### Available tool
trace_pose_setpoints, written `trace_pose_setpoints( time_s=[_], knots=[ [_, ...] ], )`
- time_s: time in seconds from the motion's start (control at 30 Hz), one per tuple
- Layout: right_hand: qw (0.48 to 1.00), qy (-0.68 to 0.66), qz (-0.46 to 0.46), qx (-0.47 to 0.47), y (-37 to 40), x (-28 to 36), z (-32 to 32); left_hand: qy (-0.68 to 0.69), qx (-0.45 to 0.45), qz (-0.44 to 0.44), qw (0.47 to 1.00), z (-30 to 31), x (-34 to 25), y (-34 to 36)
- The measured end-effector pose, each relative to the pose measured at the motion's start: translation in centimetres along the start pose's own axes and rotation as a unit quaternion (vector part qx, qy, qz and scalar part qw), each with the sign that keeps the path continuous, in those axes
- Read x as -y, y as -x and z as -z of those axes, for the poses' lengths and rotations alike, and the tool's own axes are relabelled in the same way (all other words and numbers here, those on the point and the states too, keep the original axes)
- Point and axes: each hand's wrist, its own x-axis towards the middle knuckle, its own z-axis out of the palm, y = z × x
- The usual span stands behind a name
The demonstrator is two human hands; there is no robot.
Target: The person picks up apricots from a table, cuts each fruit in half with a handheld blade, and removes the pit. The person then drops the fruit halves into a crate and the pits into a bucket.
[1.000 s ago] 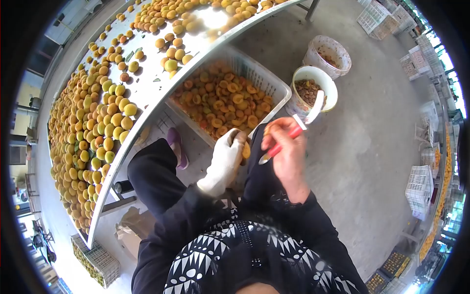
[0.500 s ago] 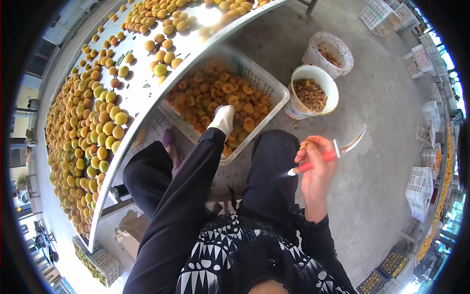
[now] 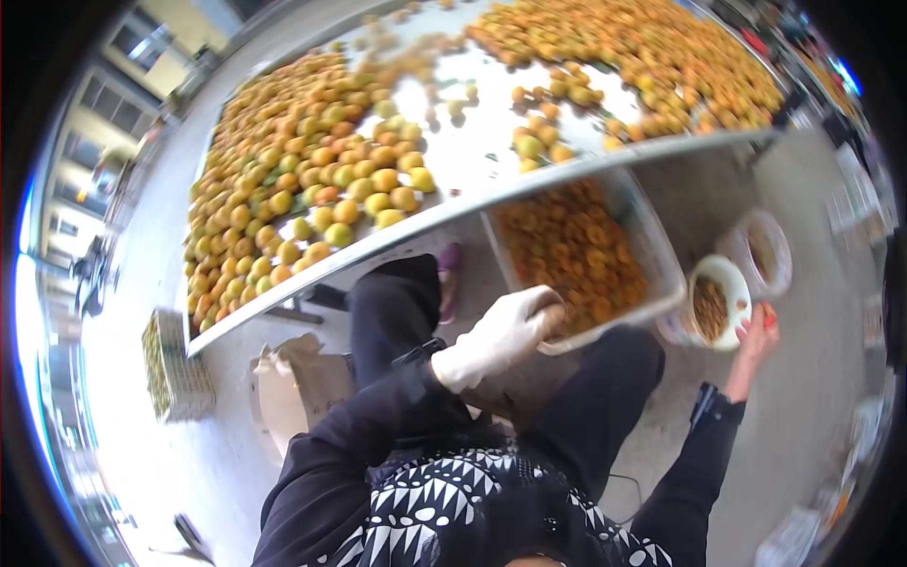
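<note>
My left hand (image 3: 501,338), in a white glove, is at the near left corner of the plastic crate (image 3: 669,293) of orange fruit pieces (image 3: 576,250). Its fingers are curled; what they hold is blurred. At the near right rim of the white bucket (image 3: 738,326) is my bare right hand (image 3: 754,342), closed round the red-handled knife (image 3: 770,319), whose blade cannot be made out. Brown pits (image 3: 709,307) lie in that bucket, and a small reddish-brown piece shows near its rim by my fingers.
A metal table (image 3: 453,215) heaped with whole yellow-orange fruit (image 3: 345,180) spans the front, its edge partly over the crate. Behind the white bucket stands another bucket (image 3: 779,274). A cardboard box (image 3: 316,387) and a crate of green fruit (image 3: 189,378) are at the left.
The view has turned left. My left hand has come out of the fruit pieces to the crate's near corner. My right hand has moved from beside my knee to the white bucket.
</note>
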Motion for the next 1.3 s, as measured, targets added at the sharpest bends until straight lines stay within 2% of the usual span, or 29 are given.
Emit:
trace_pose_setpoints(
  time_s=[0.07, 0.1, 0.17, 0.2, 0.23, 0.3, 0.37, 0.43, 0.53, 0.57, 0.63, 0.7, 0.83, 0.93, 1.17, 1.3],
  knots=[
    [0.996, -0.078, -0.035, -0.027, 0.8, 1.1, -0.6, -0.076, -0.074, -0.028, 0.994, 2.7, -1.9, 3.2],
    [0.992, -0.125, -0.008, -0.001, 2.4, 1.6, -0.8, -0.077, -0.096, -0.024, 0.992, 4.2, -2.0, 4.7],
    [0.981, -0.189, -0.028, 0.037, 6.5, 4.6, -2.4, -0.119, -0.188, -0.055, 0.973, 7.1, -1.9, 7.3],
    [0.963, -0.237, -0.071, 0.111, 8.3, 5.7, -2.8, -0.110, -0.211, -0.031, 0.971, 8.6, -1.5, 8.5],
    [0.936, -0.279, -0.115, 0.184, 10.3, 6.8, -3.4, -0.154, -0.253, -0.064, 0.953, 10.0, -0.4, 9.4],
    [0.920, -0.272, -0.146, 0.240, 14.8, 9.3, -5.0, -0.196, -0.298, -0.055, 0.933, 12.7, 0.9, 11.1],
    [0.907, -0.238, -0.127, 0.324, 20.1, 12.3, -6.4, -0.215, -0.328, -0.017, 0.920, 15.1, 2.1, 12.4],
    [0.870, -0.205, -0.158, 0.419, 24.1, 13.7, -7.8, -0.259, -0.374, -0.048, 0.889, 17.8, 4.0, 13.3],
    [0.827, -0.187, -0.206, 0.489, 29.0, 13.7, -10.0, -0.315, -0.448, -0.032, 0.836, 23.1, 6.2, 14.1],
    [0.810, -0.186, -0.222, 0.511, 30.2, 13.7, -10.4, -0.348, -0.490, -0.035, 0.799, 25.2, 7.7, 14.0],
    [0.798, -0.180, -0.233, 0.526, 32.3, 13.6, -11.1, -0.337, -0.517, 0.002, 0.787, 29.2, 8.7, 14.2],
    [0.796, -0.165, -0.225, 0.536, 34.0, 13.5, -11.5, -0.339, -0.535, 0.033, 0.773, 32.7, 11.1, 13.6],
    [0.795, -0.142, -0.229, 0.543, 35.4, 13.4, -12.0, -0.335, -0.531, 0.042, 0.777, 36.8, 13.0, 10.6],
    [0.804, -0.129, -0.233, 0.532, 35.9, 13.5, -12.3, -0.462, -0.472, 0.116, 0.741, 38.2, 13.0, 7.4],
    [0.822, -0.128, -0.219, 0.509, 36.5, 13.8, -13.0, -0.556, -0.410, 0.191, 0.698, 40.6, 16.4, 3.6],
    [0.824, -0.138, -0.221, 0.503, 36.8, 13.5, -13.0, -0.564, -0.384, 0.128, 0.720, 39.7, 15.3, 4.3]
  ],
)
